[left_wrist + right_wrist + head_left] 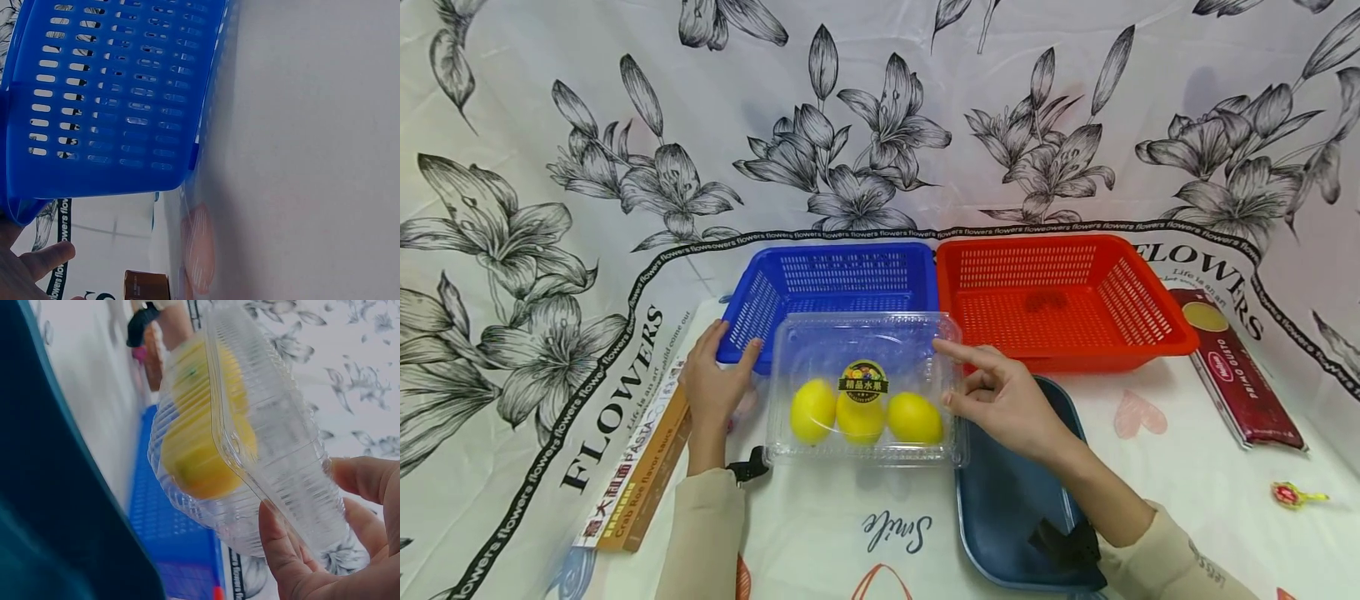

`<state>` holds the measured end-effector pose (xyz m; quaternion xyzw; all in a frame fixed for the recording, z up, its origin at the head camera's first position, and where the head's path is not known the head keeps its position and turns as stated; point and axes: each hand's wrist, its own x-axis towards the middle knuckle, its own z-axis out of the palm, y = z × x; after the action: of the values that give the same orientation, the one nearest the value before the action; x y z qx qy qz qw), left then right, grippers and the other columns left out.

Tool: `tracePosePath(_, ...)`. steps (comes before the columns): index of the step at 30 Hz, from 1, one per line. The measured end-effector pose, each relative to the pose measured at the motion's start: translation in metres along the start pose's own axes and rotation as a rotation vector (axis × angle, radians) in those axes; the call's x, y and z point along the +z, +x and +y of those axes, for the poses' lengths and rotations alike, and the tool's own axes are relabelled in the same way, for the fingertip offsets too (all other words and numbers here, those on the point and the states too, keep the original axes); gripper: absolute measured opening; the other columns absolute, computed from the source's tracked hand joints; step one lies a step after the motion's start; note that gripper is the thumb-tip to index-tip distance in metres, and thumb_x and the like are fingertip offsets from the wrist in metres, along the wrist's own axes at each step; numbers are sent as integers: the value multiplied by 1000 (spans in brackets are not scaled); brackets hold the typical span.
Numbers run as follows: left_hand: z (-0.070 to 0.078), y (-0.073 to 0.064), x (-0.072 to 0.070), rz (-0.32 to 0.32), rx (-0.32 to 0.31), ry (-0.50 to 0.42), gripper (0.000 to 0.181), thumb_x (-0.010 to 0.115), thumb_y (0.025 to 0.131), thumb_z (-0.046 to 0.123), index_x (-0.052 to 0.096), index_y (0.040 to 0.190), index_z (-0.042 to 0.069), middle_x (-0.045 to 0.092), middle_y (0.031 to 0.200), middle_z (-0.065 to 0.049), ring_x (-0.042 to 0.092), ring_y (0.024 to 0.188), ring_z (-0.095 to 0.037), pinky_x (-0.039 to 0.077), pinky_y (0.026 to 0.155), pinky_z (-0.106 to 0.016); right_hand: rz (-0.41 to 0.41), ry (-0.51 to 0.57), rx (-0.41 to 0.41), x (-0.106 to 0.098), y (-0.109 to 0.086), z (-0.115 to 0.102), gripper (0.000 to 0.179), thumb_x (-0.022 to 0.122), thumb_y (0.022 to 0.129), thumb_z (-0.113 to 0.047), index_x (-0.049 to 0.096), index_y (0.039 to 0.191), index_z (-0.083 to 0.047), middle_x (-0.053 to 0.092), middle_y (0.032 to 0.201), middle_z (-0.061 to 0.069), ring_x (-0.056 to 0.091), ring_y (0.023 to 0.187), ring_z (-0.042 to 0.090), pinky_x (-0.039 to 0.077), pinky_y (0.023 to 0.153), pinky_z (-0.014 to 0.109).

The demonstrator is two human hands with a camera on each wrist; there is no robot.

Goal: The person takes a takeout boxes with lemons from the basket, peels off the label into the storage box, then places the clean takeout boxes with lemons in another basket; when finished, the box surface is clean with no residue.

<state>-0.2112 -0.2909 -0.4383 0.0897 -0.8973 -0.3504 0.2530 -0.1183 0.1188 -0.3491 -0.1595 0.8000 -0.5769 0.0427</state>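
Note:
A clear plastic clamshell fruit box with a gold-and-black label is held raised and tilted in front of the baskets. Inside it lie yellow lemons, among them a left one and a right one. My right hand grips the box by its right edge, thumb at the rim and fingers on the lid; the right wrist view shows this hand close up. My left hand is at the front left corner of the blue basket, thumb spread from the fingers. Whether its fingertips touch the rim is unclear.
A red basket stands right of the blue one. Below it lies a dark blue tray, partly under my right arm. Pasta boxes lie at left; a dark red packet and a wrapped lollipop lie at right.

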Motion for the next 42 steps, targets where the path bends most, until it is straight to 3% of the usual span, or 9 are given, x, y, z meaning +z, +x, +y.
tracePosePath(6, -1, 1, 0, -1, -4, -5, 70, 69, 90, 52, 53, 150, 17, 46, 160, -3, 39, 148, -36, 23, 112, -65, -50, 21, 8, 10, -4, 7, 61, 75, 90, -6, 57, 146, -22, 55, 139, 13, 66, 87, 25, 57, 66, 25)
tracePosePath(15, 2, 3, 1, -6, -25, 0, 72, 67, 91, 55, 51, 151, 17, 44, 162, -2, 38, 150, -35, 22, 115, -65, -103, -3, 48, 23, 1, 24, 60, 72, 89, -4, 58, 145, -18, 56, 125, 15, 65, 80, 18, 57, 65, 25)
tracePosePath(20, 1, 2, 1, -7, -29, 3, 73, 66, 91, 56, 51, 151, 18, 43, 162, -1, 38, 150, -35, 22, 114, -64, -114, -53, 89, 28, 3, 30, 58, 76, 88, -8, 61, 143, -19, 57, 132, 18, 64, 78, 18, 57, 64, 27)
tracePosePath(29, 0, 3, 1, -9, -17, 4, 73, 66, 91, 57, 50, 152, 19, 44, 162, -1, 39, 149, -35, 23, 112, -66, -133, -133, 150, 28, 8, 31, 55, 83, 85, -17, 66, 137, -23, 62, 124, 17, 62, 73, 18, 58, 65, 30)
tracePosePath(38, 1, 4, 0, -10, -13, -5, 72, 67, 91, 55, 50, 151, 18, 44, 161, 0, 40, 149, -34, 24, 112, -64, -163, -215, 164, 28, 16, 33, 56, 86, 82, -24, 67, 134, -23, 67, 119, 17, 61, 76, 21, 56, 65, 31)
tracePosePath(42, 0, 4, 1, -8, -12, -11, 72, 68, 91, 54, 51, 151, 18, 45, 161, 1, 40, 149, -33, 24, 113, -64, -181, -242, 159, 28, 18, 34, 54, 87, 81, -26, 67, 132, -24, 69, 119, 17, 64, 90, 28, 57, 67, 32)
